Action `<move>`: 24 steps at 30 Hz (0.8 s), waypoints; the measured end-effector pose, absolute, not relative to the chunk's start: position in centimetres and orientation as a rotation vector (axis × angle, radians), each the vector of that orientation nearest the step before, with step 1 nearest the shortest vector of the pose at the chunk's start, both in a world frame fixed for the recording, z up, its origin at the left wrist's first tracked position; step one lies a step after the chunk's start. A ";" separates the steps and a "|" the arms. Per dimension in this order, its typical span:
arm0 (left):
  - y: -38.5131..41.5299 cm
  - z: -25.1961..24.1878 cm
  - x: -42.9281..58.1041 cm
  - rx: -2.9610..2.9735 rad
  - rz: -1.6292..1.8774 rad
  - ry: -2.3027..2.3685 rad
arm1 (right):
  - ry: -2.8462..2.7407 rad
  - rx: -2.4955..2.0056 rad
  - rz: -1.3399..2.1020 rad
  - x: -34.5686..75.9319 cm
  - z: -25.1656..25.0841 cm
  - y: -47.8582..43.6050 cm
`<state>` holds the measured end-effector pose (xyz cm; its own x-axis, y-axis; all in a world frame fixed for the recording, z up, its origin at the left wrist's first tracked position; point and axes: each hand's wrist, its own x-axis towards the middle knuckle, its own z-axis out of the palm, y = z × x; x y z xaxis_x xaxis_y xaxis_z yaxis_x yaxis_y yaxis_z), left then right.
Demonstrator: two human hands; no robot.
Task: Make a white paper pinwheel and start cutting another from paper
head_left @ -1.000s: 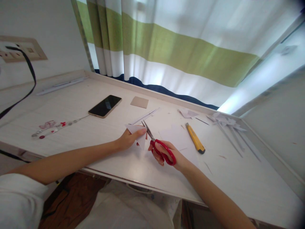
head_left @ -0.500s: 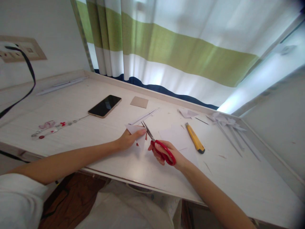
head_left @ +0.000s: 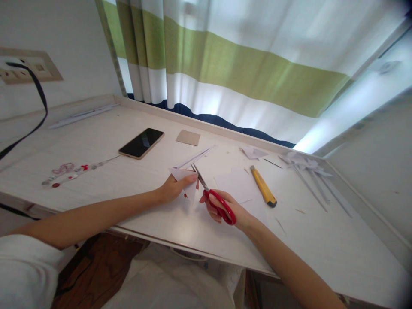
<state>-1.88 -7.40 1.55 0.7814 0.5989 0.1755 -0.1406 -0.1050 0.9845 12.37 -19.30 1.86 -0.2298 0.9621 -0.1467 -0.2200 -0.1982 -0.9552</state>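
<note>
My left hand pinches a folded piece of white paper, its thumb on top. A pair of scissors with red handles is in my right hand. The slightly parted blades point away from me and meet the paper's right edge beside my left thumb. Just beyond the paper lie thin rolled paper sticks. White paper sheets rest flat near my right hand, and a yellow utility knife lies to their right.
A phone with a beaded strap lies at the left, near a cardboard square. Paper pinwheels on sticks are at the far right. A folded paper piece and a thin dark stick lie at the back.
Almost nothing differs. The scissors' handles have shifted very slightly in my right hand; my left hand and the paper stay in place.
</note>
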 end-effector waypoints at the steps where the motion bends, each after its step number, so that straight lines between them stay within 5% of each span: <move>1: -7.4 1.5 -1.9 1.560 0.648 0.379 | -1.084 -1.036 1.604 12.4 1.9 -19.3; 24: -7.3 1.4 -1.8 1.546 0.644 0.395 | -1.063 -1.017 1.629 12.0 2.3 -19.4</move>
